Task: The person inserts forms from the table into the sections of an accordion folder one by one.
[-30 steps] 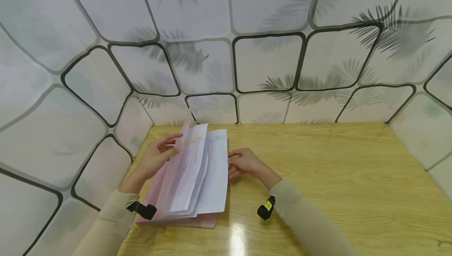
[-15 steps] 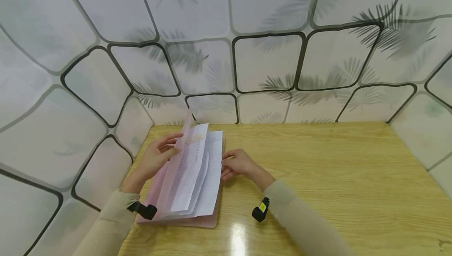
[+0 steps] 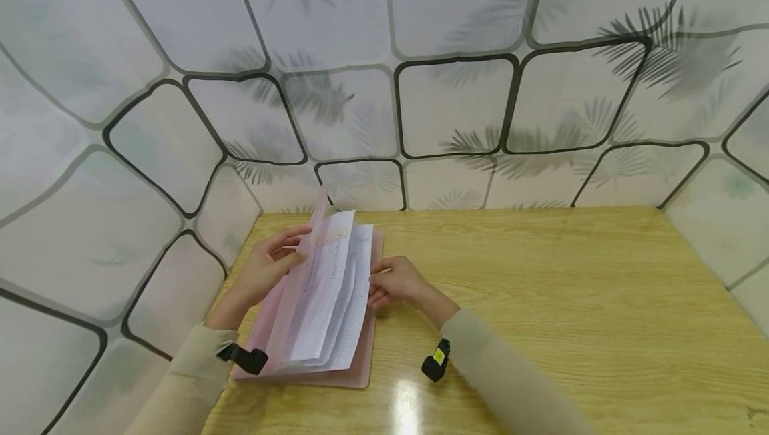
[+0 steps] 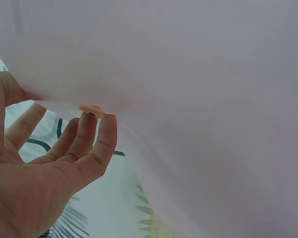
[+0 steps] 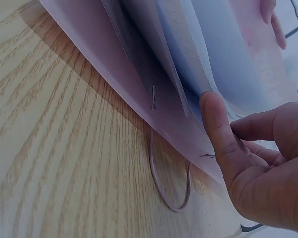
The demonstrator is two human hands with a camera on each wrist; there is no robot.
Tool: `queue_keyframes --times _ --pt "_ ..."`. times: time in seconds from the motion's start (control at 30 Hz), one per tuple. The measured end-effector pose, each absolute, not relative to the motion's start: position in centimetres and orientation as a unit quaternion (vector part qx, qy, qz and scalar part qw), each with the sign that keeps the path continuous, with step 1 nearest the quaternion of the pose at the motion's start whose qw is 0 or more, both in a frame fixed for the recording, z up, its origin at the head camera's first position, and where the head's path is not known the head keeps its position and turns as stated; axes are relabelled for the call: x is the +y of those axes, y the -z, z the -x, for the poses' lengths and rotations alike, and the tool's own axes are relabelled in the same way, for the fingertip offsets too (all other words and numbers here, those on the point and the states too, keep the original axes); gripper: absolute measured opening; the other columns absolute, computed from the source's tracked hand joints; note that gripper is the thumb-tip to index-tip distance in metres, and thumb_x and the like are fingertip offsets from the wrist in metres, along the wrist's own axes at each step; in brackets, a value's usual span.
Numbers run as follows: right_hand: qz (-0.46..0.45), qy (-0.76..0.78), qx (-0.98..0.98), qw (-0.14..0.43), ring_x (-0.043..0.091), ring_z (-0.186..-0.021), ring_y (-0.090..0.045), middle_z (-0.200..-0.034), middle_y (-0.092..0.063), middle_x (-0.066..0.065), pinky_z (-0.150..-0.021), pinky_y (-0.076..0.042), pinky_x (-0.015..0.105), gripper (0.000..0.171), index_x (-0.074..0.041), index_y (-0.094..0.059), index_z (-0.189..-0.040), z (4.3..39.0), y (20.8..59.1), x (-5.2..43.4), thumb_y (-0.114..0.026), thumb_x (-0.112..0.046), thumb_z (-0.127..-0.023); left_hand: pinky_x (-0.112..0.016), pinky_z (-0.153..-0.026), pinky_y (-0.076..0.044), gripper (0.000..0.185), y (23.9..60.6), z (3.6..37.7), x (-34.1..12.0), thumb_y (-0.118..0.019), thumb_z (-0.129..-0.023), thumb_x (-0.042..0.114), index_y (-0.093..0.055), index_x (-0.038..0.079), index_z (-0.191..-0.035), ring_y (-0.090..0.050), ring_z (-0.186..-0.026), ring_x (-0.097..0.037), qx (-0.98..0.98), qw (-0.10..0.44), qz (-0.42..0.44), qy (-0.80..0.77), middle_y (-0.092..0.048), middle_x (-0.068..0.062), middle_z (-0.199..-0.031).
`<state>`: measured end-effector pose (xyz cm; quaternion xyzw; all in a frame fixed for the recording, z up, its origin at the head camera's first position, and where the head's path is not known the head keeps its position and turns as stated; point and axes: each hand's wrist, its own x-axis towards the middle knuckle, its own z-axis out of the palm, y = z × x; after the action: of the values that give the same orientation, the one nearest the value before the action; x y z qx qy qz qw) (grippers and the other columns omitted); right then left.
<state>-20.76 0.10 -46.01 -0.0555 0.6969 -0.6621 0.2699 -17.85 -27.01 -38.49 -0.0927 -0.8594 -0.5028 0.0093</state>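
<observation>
Presently, the pink folder [image 3: 360, 371], lower left of centre on the worktop [image 3: 541, 288], is held open by the left hand [image 3: 264, 271]; the papers [image 3: 336, 288], pinched by the right hand [image 3: 396, 281], appear nearly seated inside; closing remains.

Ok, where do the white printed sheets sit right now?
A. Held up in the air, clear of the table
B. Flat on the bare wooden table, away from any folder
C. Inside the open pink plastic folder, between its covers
C: the white printed sheets lie on the open pink plastic folder, whose front cover the left hand holds up while the right hand pinches their edge.
</observation>
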Motion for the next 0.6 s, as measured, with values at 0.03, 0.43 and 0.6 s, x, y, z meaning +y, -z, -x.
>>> queue_keyframes --times 0.03,0.43,0.6 --pt "0.055 0.663 0.696 0.27 0.017 -0.057 -0.069 -0.076 -0.07 0.014 -0.061 -0.063 0.036 0.021 0.012 -0.06 -0.12 20.7 46.0 0.0 -0.056 0.001 -0.103 -0.025 -0.089 -0.051 0.047 38.5 17.9 -27.0 -0.064 -0.101 0.006 -0.059 0.005 -0.147 -0.059 -0.131 -0.046 -0.859 0.01 0.094 0.503 -0.054 -0.025 -0.152" --pt "0.066 0.673 0.686 0.267 0.015 -0.056 -0.069 -0.074 -0.067 0.012 -0.059 -0.062 0.033 0.021 0.014 -0.059 -0.119 20.5 46.2 -1.1 -0.054 0.004 -0.101 -0.031 -0.086 -0.052 0.047 38.5 17.7 -27.0 -0.065 -0.101 0.008 -0.059 0.006 -0.148 -0.06 -0.13 -0.046 -0.855 0.008 0.095 0.509 -0.056 -0.026 -0.15" --pt "0.071 0.675 0.684 0.267 0.015 -0.055 -0.069 -0.075 -0.068 0.013 -0.059 -0.062 0.033 0.02 0.014 -0.061 -0.117 20.5 46.1 -1.3 -0.055 0.003 -0.102 -0.031 -0.085 -0.052 0.047 38.5 17.6 -27.0 -0.065 -0.101 0.009 -0.06 0.006 -0.147 -0.061 -0.129 -0.045 -0.855 0.011 0.096 0.509 -0.058 -0.026 -0.148"
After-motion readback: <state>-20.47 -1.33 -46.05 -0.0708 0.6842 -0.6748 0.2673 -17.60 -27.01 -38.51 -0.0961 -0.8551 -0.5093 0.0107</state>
